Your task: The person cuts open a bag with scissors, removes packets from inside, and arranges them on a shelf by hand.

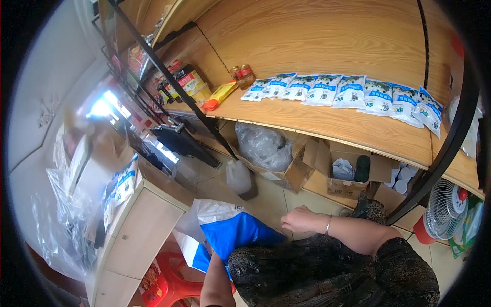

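Observation:
My left forearm rises from the lower edge to a blue and white plastic bag, which it holds up against my dark patterned clothing. The bag covers the left hand's fingers. A second blue and white bag hangs just behind and left of it. My right hand is closed in a loose fist, with nothing visible in it, to the right of the held bag. A bracelet circles that wrist. Along the wooden shelf ahead lies a row of several filled blue and white bags.
Under the shelf stand a carton of clear plastic bags and an opened carton. A white jug is on the floor. At right is a fan; at left, a cabinet with plastic wrapping and a red stool.

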Demonstrator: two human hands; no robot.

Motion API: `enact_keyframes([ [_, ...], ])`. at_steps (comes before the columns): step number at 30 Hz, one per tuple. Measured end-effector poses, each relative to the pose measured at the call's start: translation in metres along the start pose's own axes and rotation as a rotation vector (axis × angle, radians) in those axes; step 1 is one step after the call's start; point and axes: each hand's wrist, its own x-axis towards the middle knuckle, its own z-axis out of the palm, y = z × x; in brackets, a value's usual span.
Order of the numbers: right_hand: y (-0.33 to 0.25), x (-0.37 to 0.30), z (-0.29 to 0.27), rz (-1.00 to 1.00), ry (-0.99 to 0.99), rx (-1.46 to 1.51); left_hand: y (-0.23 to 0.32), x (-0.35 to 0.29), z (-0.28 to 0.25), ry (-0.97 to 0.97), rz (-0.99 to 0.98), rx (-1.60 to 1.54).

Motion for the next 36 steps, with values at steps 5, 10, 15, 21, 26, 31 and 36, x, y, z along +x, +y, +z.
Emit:
enact_keyframes([
  [5, -0.005, -0.003, -0.014, 0.024, 0.045, -0.003, -0.030, -0.061, -0.067, 0.665, -0.057, -0.655],
  [10, -0.014, -0.001, -0.020, -0.069, 0.044, 0.242, 0.098, -0.193, -0.158, 0.735, 0.553, -0.770],
  [15, -0.061, 0.008, -0.040, -0.265, 0.254, 0.648, 0.202, -0.237, -0.164, 0.251, 0.703, -1.190],
  [21, -0.054, 0.014, -0.074, -0.234, 0.338, 0.949, 0.274, -0.180, -0.085, -0.596, 0.559, -1.548],
  [26, -0.018, 0.004, -0.064, 0.062, 0.488, 0.760, 0.295, -0.152, -0.041, -0.544, 0.467, -1.580],
  [31, -0.008, 0.009, -0.055, -0.041, 0.628, 0.638, 0.281, -0.127, -0.012, -0.474, 0.584, -1.490],
  [36, 0.005, 0.017, -0.055, 0.237, 0.548, 1.342, 0.283, -0.134, -0.013, -0.408, 0.611, -1.257],
])
